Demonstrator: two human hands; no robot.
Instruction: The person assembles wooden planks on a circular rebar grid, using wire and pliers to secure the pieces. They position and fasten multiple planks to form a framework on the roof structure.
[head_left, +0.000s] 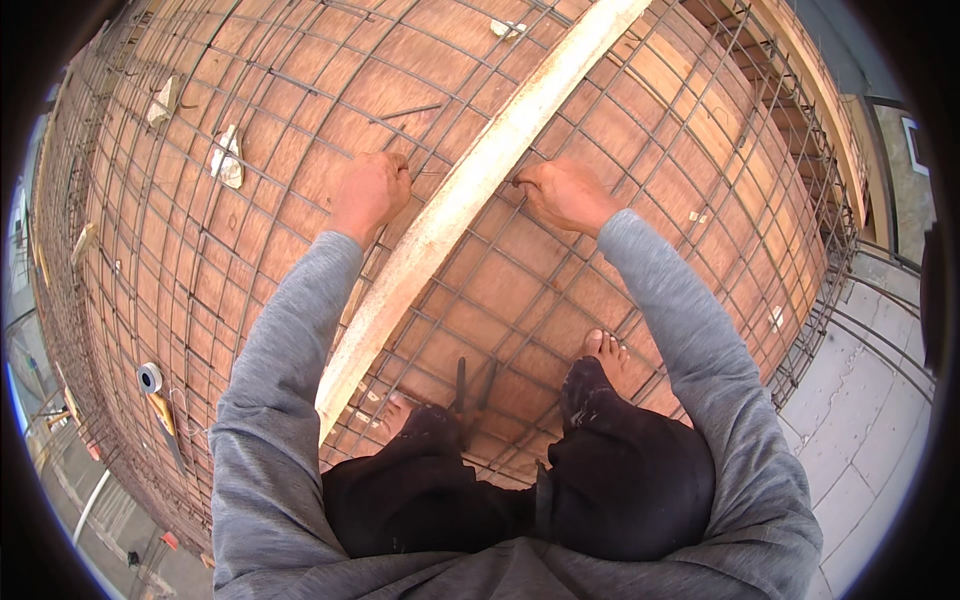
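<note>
Far left – tape roll [150, 377] lay on rebar mesh [250, 180], apart from hands. Left hand [369, 193] clenched on mesh wire just left of long pale plank [470, 185]. Right hand [565, 192] pinched thin tie wire [519, 182] at crossing just right of plank. Mesh already spread over plywood formwork [520, 290] – this crossing apparently mid-tie; how many remained, unclear. Bare feet on mesh.

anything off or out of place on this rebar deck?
Yes. A long pale plank lies diagonally across the rebar mesh, askew to the grid, between the left hand and right hand. Pale scraps litter the plywood. The feet are bare.
</note>
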